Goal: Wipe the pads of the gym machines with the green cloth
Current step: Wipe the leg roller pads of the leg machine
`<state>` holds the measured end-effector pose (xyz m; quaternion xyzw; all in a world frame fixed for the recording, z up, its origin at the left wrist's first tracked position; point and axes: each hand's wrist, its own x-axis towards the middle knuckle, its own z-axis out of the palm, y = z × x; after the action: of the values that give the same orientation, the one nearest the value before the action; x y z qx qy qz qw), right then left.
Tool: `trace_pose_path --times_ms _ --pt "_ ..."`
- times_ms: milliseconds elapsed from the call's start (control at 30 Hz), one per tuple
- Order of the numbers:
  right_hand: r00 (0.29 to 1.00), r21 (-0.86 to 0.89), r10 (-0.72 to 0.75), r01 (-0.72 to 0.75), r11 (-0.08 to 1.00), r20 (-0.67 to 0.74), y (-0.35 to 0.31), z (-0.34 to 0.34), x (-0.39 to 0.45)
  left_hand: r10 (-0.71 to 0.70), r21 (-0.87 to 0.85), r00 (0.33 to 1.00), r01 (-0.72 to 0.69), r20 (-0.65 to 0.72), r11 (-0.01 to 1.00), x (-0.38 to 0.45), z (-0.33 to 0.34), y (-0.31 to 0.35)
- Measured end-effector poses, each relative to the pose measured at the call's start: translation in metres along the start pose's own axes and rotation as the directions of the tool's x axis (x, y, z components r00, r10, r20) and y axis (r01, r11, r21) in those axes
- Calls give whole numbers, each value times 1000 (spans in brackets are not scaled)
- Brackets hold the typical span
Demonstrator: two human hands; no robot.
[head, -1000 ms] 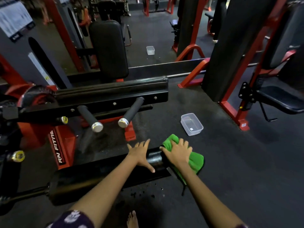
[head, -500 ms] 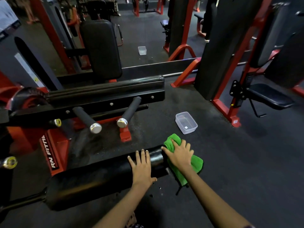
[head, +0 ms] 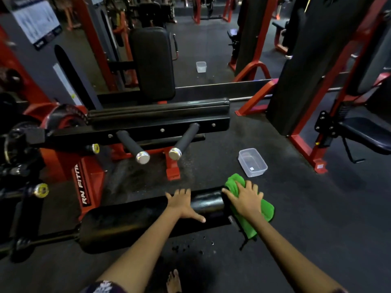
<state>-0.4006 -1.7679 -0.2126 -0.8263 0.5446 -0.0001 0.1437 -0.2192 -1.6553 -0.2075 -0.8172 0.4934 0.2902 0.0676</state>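
A long black roller pad [head: 131, 223] of a red and black machine lies low across the lower middle of the head view. My left hand [head: 182, 205] rests flat on top of the roller, fingers spread. The green cloth [head: 262, 210] is draped over the roller's right end. My right hand [head: 245, 198] presses the cloth against that end with its fingers spread over it. Part of the cloth hangs down below the hand.
A clear plastic tub [head: 252, 162] stands on the dark floor just beyond the cloth. Two black handles [head: 186, 140] with metal caps stick out toward me. An upright black back pad [head: 152, 62] stands behind. Another red-framed machine with a seat [head: 368, 134] is at right. My bare foot [head: 174, 282] shows below.
My left hand has slid slightly along the roller and lies flatter with the thumb spread. My right hand stays on the cloth at the roller's right end. The view shifted a little.
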Motion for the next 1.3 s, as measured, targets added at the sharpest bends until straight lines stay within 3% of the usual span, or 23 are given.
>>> trace_pose_path --times_ms 67,167,300,433,633,833,900,967,1033,1067,1133,1200,1233,1300 --pt "994 -7 96 -96 995 48 -21 -5 15 -1 -28 998 -1 -61 1000 -4 10 -2" --pt "990 -137 100 -86 987 98 -48 -3 27 -2 8 987 3 -158 1000 -13 22 3" --pt "996 -170 -84 89 981 34 -57 10 9 29 56 968 -15 -250 998 -23 40 5" --pt "980 -167 -198 190 967 -28 -30 11 4 141 30 957 -138 -255 990 -27 33 -18" --pt "981 -147 -172 158 976 -91 -30 19 1 63 -36 955 -76 -291 996 -48 38 -79" --pt "979 76 47 -32 997 -200 -77 41 -25 205 98 943 -185 -262 978 -60 34 -112" --pt "979 96 -6 26 995 -204 -115 58 -45 261 140 932 -232 -253 963 -58 33 -122" --pt "965 -6 -155 158 987 -210 -136 71 -61 312 183 918 -272 -244 945 -57 31 -132" --pt "932 -118 -289 269 956 -218 -128 71 -56 360 213 907 -316 -219 924 -59 32 -142" --pt "929 -147 -286 256 955 -237 -117 67 -49 381 221 899 -335 -216 916 -59 32 -148" --pt "963 -64 -23 6 998 -270 -105 58 -38 430 224 877 -384 -215 896 -61 31 -164" --pt "913 117 311 -290 950 -263 -113 51 -35 475 226 852 -430 -219 874 -63 30 -179" --pt "890 137 372 -347 928 -265 -127 55 -37 492 237 844 -444 -213 864 -65 31 -189" --pt "899 110 355 -338 935 -255 -161 66 -47 517 262 836 -465 -185 846 -71 31 -205"
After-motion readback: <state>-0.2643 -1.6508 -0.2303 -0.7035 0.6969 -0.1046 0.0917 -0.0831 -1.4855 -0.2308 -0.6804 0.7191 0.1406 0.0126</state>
